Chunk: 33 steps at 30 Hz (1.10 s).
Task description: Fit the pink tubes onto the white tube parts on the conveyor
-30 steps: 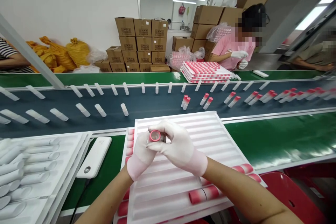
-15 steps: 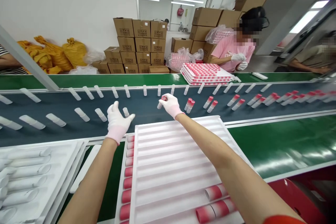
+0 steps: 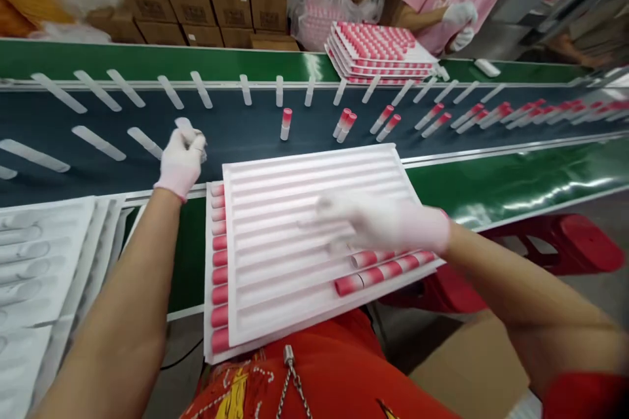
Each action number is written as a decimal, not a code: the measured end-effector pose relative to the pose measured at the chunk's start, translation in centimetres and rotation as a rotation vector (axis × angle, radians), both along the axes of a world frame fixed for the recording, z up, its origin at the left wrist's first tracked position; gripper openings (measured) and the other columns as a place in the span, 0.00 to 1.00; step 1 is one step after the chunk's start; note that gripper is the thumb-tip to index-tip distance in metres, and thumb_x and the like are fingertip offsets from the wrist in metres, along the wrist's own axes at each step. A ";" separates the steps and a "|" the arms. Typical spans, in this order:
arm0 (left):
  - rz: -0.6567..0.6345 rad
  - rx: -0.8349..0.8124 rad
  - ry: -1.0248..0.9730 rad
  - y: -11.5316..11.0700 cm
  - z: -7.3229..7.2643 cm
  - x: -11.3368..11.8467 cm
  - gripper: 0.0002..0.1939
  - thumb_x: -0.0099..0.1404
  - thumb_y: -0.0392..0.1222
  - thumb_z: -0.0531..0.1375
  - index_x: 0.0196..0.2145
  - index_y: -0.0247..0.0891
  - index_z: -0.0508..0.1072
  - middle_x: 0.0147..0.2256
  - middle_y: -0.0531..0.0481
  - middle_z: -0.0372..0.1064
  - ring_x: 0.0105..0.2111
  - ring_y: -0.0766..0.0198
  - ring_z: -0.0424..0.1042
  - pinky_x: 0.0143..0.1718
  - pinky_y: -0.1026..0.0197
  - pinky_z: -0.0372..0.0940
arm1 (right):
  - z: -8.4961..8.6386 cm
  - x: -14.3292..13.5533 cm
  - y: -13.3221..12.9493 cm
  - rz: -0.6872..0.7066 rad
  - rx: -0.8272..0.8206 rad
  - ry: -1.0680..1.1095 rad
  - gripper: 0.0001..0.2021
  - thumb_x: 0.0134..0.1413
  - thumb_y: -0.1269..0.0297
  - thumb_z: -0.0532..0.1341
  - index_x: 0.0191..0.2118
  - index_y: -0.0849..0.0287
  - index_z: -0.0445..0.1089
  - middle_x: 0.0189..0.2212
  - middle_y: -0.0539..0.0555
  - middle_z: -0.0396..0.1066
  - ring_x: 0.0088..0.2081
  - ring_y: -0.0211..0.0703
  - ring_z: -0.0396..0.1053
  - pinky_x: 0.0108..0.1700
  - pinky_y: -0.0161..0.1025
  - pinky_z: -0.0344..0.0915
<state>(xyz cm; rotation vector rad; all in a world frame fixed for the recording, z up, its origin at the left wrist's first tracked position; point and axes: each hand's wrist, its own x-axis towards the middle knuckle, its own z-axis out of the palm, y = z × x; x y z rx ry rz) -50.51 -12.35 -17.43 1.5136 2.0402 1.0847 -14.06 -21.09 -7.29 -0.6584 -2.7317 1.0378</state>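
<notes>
My left hand [image 3: 181, 158], in a white glove, is closed on a white tube [image 3: 183, 123] over the dark conveyor belt [image 3: 236, 144]. Motion smears my right hand [image 3: 378, 219], also gloved, above the white ridged tray [image 3: 275, 209]; its fingers point left, and I cannot make out anything in them. Beside and below that hand, red-to-white caps [image 3: 363, 280] lie in the tray's near right grooves. A white tube with a red cap [image 3: 285, 124] stands on the belt beyond the tray.
More white tubes run along the belt, with several red-capped ones to the right. Another tray of caps [image 3: 219, 294] lies underneath mine. White trays [image 3: 73, 255] are stacked at left. Across the belt, a gloved co-worker [image 3: 459, 16] stands by stacked cap trays [image 3: 388, 72]. A red stool [image 3: 584, 242] is at right.
My right hand has left the cap and tube on the belt and come back over the tray. My left hand has closed on a white tube. The view has tipped downward.
</notes>
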 end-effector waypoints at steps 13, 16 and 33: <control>-0.515 -0.319 -0.451 -16.1 5.8 12.8 0.19 0.68 0.56 0.59 0.48 0.40 0.70 0.42 0.48 0.71 0.30 0.65 0.69 0.36 0.58 0.69 | -0.1 1.1 -6.1 -0.265 0.020 0.156 0.06 0.63 0.72 0.59 0.44 0.57 0.70 0.38 0.54 0.73 0.39 0.43 0.71 0.43 0.42 0.68; -0.646 -0.342 -0.529 -16.6 5.6 13.6 0.23 0.71 0.59 0.54 0.52 0.40 0.67 0.34 0.52 0.66 0.28 0.65 0.63 0.32 0.61 0.65 | 1.1 -0.8 -3.8 -0.605 -0.223 0.585 0.24 0.60 0.71 0.61 0.61 0.55 0.63 0.36 0.50 0.73 0.39 0.42 0.73 0.44 0.43 0.70; -0.632 -0.163 -0.327 -15.1 4.7 13.1 0.15 0.70 0.58 0.55 0.42 0.43 0.69 0.40 0.49 0.73 0.41 0.54 0.73 0.41 0.55 0.68 | -0.9 -6.7 -3.9 -0.701 -0.307 0.651 0.16 0.48 0.69 0.68 0.45 0.52 0.78 0.43 0.53 0.77 0.45 0.47 0.74 0.47 0.43 0.73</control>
